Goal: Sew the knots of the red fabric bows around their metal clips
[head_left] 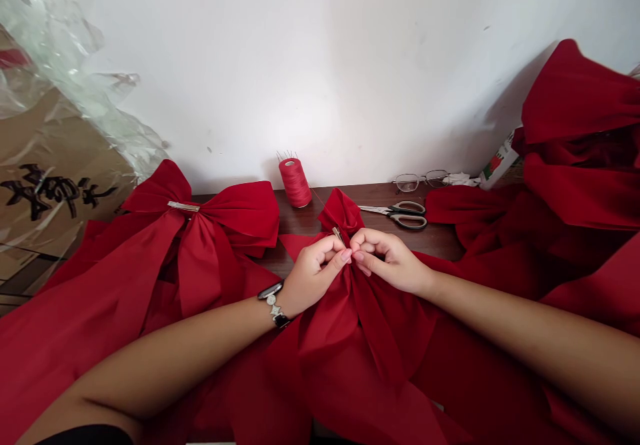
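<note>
A red fabric bow (327, 332) lies in front of me with its tails hanging toward me. A metal hair clip (338, 234) sits at its gathered middle. Over that middle my left hand (317, 268) and my right hand (390, 260) meet, thumbs and fingertips pinched close together. Whatever is between the fingertips is too small to make out. Behind the bow stands a spool of red thread (296, 184) with several needles stuck in its top. From the spool a thin thread runs toward the bow.
At left lies another red bow (240, 215) with a metal clip (183, 206), beside a plastic-covered cardboard box (65, 158). Scissors (407, 215) and eyeglasses (407, 182) rest on the dark table (320, 213) near the white wall. More red bows (575, 112) are piled at right.
</note>
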A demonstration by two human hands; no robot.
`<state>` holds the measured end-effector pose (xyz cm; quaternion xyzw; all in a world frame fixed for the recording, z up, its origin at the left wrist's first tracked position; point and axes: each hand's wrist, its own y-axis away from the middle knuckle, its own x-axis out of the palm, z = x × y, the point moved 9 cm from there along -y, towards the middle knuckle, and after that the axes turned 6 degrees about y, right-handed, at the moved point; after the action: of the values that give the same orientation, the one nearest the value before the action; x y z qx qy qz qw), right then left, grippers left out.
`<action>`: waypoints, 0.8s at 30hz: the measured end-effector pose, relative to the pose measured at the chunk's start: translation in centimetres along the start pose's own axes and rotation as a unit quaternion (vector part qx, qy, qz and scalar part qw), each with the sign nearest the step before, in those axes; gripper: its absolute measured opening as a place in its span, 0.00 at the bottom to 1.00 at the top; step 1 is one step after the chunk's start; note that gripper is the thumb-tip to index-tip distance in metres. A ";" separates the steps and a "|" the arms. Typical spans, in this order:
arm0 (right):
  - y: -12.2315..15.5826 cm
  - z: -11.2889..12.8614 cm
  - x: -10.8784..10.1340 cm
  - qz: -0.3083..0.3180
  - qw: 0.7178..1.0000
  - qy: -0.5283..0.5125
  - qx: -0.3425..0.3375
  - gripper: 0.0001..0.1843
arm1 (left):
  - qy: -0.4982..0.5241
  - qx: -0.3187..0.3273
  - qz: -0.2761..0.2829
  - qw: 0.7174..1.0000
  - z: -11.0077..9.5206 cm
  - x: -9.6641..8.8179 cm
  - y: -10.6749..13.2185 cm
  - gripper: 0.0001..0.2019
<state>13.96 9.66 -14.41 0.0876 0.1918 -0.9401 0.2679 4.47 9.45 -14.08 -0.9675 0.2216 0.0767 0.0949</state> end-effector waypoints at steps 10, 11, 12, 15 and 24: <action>0.2 -0.1 -0.2 -0.014 1.000 0.010 -0.001 0.15 | -0.009 0.000 -0.004 1.000 0.0 0.0 0.0 0.17; 0.2 -0.2 -0.2 -0.014 1.000 0.011 0.000 0.15 | -0.007 0.003 -0.002 1.000 -0.1 0.0 0.1 0.17; 0.2 -0.2 -0.1 -0.012 1.000 0.010 -0.001 0.15 | -0.004 0.006 0.000 1.000 -0.1 0.1 0.1 0.16; 0.1 -0.1 -0.1 -0.007 1.000 0.012 -0.010 0.14 | 0.001 0.011 0.008 1.000 -0.1 0.2 0.1 0.14; 0.1 0.3 0.0 -0.005 1.000 0.011 -0.016 0.13 | -0.004 0.017 0.012 1.000 -0.4 0.3 0.0 0.15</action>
<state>14.00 9.52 -14.17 0.0924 0.2102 -0.9372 0.2626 4.76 9.24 -13.70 -0.9627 0.2342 0.0776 0.1108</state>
